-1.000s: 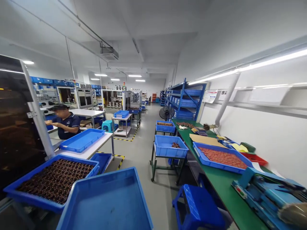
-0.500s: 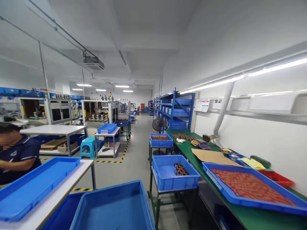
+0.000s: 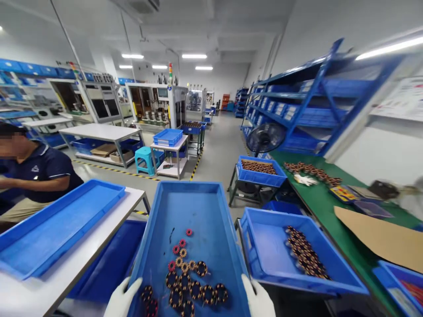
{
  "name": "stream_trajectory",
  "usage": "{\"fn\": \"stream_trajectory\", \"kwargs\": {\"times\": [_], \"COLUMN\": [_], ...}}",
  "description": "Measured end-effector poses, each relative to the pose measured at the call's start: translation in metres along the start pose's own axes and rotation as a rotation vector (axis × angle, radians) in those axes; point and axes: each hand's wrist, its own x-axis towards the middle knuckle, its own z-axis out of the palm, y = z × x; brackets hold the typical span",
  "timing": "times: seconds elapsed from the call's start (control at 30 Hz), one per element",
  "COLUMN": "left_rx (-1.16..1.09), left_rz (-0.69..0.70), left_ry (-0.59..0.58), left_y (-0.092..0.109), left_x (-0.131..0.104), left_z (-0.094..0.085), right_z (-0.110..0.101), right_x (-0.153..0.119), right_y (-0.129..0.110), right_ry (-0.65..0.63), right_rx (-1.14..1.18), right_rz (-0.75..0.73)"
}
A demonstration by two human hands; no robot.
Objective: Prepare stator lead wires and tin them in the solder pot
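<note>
My left hand (image 3: 123, 299), in a white glove, grips the left rim of a long blue tray (image 3: 194, 204). Across from it, my right hand (image 3: 258, 299), gloved too, grips the tray's right rim. Toward the near end of the tray lie several black ring-shaped wound cores (image 3: 184, 281) with copper-coloured windings. Smaller tan rings (image 3: 184, 266) and red toothed rings (image 3: 176, 249) lie just beyond them. The tray's bottom edge is cut off by the frame.
At right stand a blue bin (image 3: 264, 246) of wound cores, a smaller filled bin (image 3: 259, 166), a black fan (image 3: 265, 137) and a green bench (image 3: 306, 200). A seated person (image 3: 49, 169) is at left, behind a white table (image 3: 39, 281) bearing a blue tray (image 3: 76, 215). An aisle (image 3: 223, 145) runs ahead.
My view has tilted down and turned right. Both gloved hands have come into view on the tray's rims, and the tray now shows further up the frame with rings visible inside.
</note>
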Motion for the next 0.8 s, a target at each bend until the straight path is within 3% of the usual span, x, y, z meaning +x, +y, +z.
{"fn": "stream_trajectory", "kwargs": {"times": [0.1,0.23,0.33,0.47,0.67,0.8], "left_rx": [-0.045,-0.084,-0.101,-0.11,-0.054,-0.028], "left_rz": [-0.031,0.02,0.048,0.033,-0.031,-0.06], "left_ry": [-0.076,-0.158,-0.222,-0.263,-0.167,-0.117], "left_y": [0.046,0.129,0.18,0.224,0.28,0.326], "left_x": [0.057,0.127,0.179,0.252,0.357,0.421], "left_z": [0.036,0.081,0.114,0.166,0.252,0.289], "right_z": [0.004,-0.007,-0.014,-0.01,0.007,0.012], "right_x": [0.061,0.13,0.182,0.267,0.425,0.532], "right_y": [-0.045,-0.11,-0.148,-0.182,-0.232,-0.27], "right_ry": [-0.016,0.0,0.015,0.024,-0.002,-0.007], "right_rx": [0.025,0.077,0.097,0.102,0.121,0.111], "right_rz": [0.05,0.089,0.136,0.183,0.159,0.146]}}
